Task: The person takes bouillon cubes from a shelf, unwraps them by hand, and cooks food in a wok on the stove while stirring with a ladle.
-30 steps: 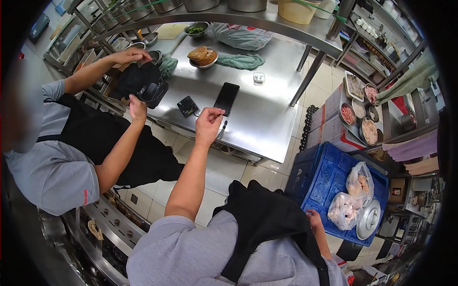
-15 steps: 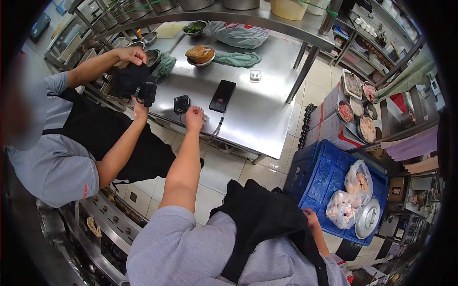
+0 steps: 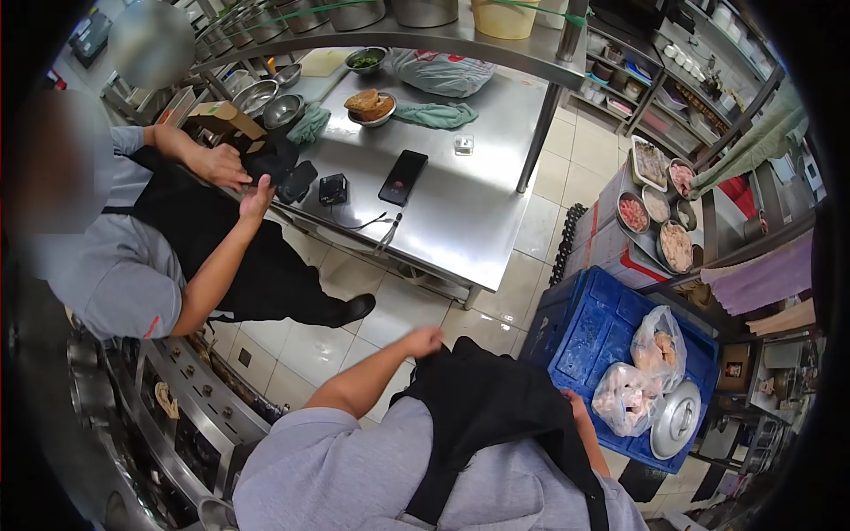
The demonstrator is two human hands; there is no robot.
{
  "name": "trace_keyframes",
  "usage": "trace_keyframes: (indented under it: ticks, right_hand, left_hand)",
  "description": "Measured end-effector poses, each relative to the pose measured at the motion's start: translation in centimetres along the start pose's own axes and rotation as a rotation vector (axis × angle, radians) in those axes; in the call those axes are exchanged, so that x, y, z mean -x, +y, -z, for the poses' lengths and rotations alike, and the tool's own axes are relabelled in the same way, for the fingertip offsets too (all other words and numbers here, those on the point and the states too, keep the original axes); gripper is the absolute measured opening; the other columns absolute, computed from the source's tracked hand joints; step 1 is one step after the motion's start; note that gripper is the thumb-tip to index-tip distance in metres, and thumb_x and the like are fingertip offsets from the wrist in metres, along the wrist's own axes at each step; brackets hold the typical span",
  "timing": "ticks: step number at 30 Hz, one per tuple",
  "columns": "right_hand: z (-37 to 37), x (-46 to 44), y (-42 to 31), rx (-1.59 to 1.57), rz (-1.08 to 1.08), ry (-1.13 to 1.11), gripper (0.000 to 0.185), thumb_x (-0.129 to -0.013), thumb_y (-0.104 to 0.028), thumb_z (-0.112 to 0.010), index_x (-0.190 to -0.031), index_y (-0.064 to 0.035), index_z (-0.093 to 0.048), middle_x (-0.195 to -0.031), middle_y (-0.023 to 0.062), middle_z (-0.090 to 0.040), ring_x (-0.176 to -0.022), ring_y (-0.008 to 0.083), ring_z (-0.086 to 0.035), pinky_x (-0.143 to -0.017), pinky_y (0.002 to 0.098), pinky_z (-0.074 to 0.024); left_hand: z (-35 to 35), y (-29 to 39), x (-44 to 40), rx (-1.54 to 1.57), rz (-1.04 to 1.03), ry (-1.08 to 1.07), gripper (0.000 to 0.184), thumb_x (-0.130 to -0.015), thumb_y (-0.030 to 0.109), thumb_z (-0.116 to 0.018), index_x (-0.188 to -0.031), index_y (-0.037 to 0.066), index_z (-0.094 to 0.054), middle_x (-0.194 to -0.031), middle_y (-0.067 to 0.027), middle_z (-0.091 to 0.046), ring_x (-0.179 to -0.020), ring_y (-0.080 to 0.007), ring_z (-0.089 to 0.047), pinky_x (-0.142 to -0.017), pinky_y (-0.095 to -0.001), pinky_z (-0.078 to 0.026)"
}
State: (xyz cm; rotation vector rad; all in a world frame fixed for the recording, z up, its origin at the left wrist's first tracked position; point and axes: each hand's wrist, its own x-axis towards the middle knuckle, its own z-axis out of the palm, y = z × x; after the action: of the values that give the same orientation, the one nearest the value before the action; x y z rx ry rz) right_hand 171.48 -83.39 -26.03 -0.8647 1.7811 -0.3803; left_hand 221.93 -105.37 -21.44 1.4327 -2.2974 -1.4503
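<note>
My left hand point(image 3: 426, 342) is at the front edge of my black apron point(image 3: 487, 398), fingers curled in; whether anything is in them I cannot make out. Beside the apron's right side hangs my right hand point(image 3: 577, 409), its fingers mostly hidden, near the blue crate. On the steel table point(image 3: 469, 212) lie a black phone point(image 3: 403, 177) with a wrist strap and a small black box-shaped device point(image 3: 333, 189) with a cable. At the left, a co-worker's hands point(image 3: 239, 177) are at a black strapped item point(image 3: 282, 173).
Bread in a bowl point(image 3: 370, 107), a green cloth point(image 3: 436, 115) and a plastic bag point(image 3: 443, 71) stand farther back on the table. Bagged meat point(image 3: 627, 398) and a metal lid point(image 3: 676, 419) rest on the blue crate point(image 3: 575, 341). A stove point(image 3: 186, 389) is at the lower left.
My left hand has drawn back from beside the small black device to my apron. The co-worker's hands have lowered the black strapped item toward the table edge. My right hand stays about where it was.
</note>
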Motion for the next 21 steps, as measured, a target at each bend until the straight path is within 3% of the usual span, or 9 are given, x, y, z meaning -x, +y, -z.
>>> trace_keyframes:
  ticks: [1, 2, 3, 5, 6, 9, 13, 16, 21]
  right_hand:
    - [0.5, -0.4, 0.7, 0.071, 0.066, -0.007, 0.027, -0.088, -0.011, -0.063, -0.115, -0.0069, -0.066, -0.084, 0.0086, -0.066, -0.072, 0.0137, -0.061, -0.057, 0.0317, -0.0463]
    - [1.1, -0.7, 0.9, 0.077, 0.073, -0.015, 0.027, -0.088, -0.011, -0.063, -0.115, -0.0069, -0.066, -0.084, 0.0086, -0.066, -0.072, 0.0137, -0.061, -0.057, 0.0317, -0.0463]
    - [1.6, -0.8, 0.9, 0.044, 0.005, -0.068, 0.029, -0.089, -0.011, -0.063, -0.117, -0.0071, -0.065, -0.085, 0.0086, -0.066, -0.071, 0.0147, -0.061, -0.056, 0.0323, -0.0470]
    - [2.4, -0.9, 0.2, 0.025, -0.056, -0.134, 0.031, -0.089, -0.011, -0.063, -0.120, -0.0074, -0.063, -0.085, 0.0086, -0.066, -0.070, 0.0157, -0.062, -0.055, 0.0328, -0.0476]
    - [2.7, -0.4, -1.3, -0.018, -0.099, -0.163, 0.033, -0.089, -0.012, -0.062, -0.122, -0.0074, -0.061, -0.085, 0.0086, -0.065, -0.068, 0.0165, -0.062, -0.054, 0.0330, -0.0481]
    - [3.8, -2.5, -3.5, -0.018, -0.154, -0.310, 0.035, -0.090, -0.012, -0.062, -0.125, -0.0075, -0.058, -0.086, 0.0086, -0.065, -0.064, 0.0181, -0.062, -0.052, 0.0329, -0.0489]
    - [3.9, -7.5, -7.8, 0.095, -0.063, -0.472, 0.039, -0.088, -0.010, -0.062, -0.126, -0.0044, -0.056, -0.082, 0.0078, -0.066, -0.068, 0.0170, -0.064, -0.051, 0.0313, -0.0482]
    - [2.6, -11.0, -13.3, 0.111, 0.121, -0.522, 0.040, -0.085, -0.006, -0.060, -0.124, -0.0043, -0.057, -0.085, 0.0090, -0.066, -0.069, 0.0179, -0.065, -0.051, 0.0309, -0.0490]
    - [-1.2, -13.2, -20.8, 0.297, 0.201, -0.605, 0.041, -0.083, -0.005, -0.061, -0.123, -0.0065, -0.058, -0.088, 0.0099, -0.067, -0.072, 0.0187, -0.066, -0.052, 0.0307, -0.0495]
  left_hand:
    - [-5.0, -6.5, 0.3, -0.017, -0.136, -0.244, 0.028, -0.089, 0.029, -0.061, -0.108, 0.008, -0.062, -0.103, -0.0137, -0.068, -0.093, -0.0291, -0.066, -0.078, -0.0407, -0.054]
    - [-3.9, -1.9, 3.6, 0.184, 0.500, -0.324, 0.032, -0.091, 0.036, -0.061, -0.111, 0.010, -0.063, -0.105, -0.0113, -0.068, -0.096, -0.0285, -0.066, -0.071, -0.0453, -0.057]
    - [-4.4, -2.5, 5.7, 0.399, 0.646, -0.158, 0.035, -0.090, 0.039, -0.063, -0.113, 0.012, -0.063, -0.101, -0.0104, -0.068, -0.087, -0.0260, -0.067, -0.061, -0.0474, -0.057]
    - [-5.6, -7.3, 8.1, 0.433, 0.794, 0.055, 0.034, -0.088, 0.039, -0.065, -0.112, 0.015, -0.064, -0.091, -0.0100, -0.068, -0.074, -0.0232, -0.067, -0.057, -0.0453, -0.057]
    - [-5.0, -8.8, 9.5, 0.362, 0.808, 0.130, 0.032, -0.088, 0.037, -0.065, -0.110, 0.014, -0.064, -0.085, -0.0106, -0.068, -0.064, -0.0216, -0.065, -0.055, -0.0428, -0.056]
    - [-1.8, -9.6, 14.0, 0.344, 0.819, 0.408, 0.030, -0.086, 0.030, -0.066, -0.109, 0.011, -0.064, -0.079, -0.0095, -0.068, -0.064, -0.0198, -0.065, -0.059, -0.0368, -0.054]
    - [-2.5, -3.7, 18.9, 0.491, 0.748, 0.837, 0.028, -0.086, 0.021, -0.065, -0.109, 0.006, -0.063, -0.077, -0.0095, -0.068, -0.065, -0.0188, -0.065, -0.064, -0.0334, -0.052]
    - [-8.5, -0.9, 22.3, 0.441, 0.728, 0.764, 0.027, -0.086, 0.018, -0.064, -0.109, 0.004, -0.063, -0.079, -0.0104, -0.068, -0.067, -0.0190, -0.065, -0.064, -0.0336, -0.052]
    - [-21.3, 2.8, 27.5, 0.543, 0.738, 0.551, 0.032, -0.084, 0.017, -0.065, -0.112, 0.004, -0.063, -0.080, -0.0106, -0.068, -0.072, -0.0180, -0.064, -0.065, -0.0340, -0.051]
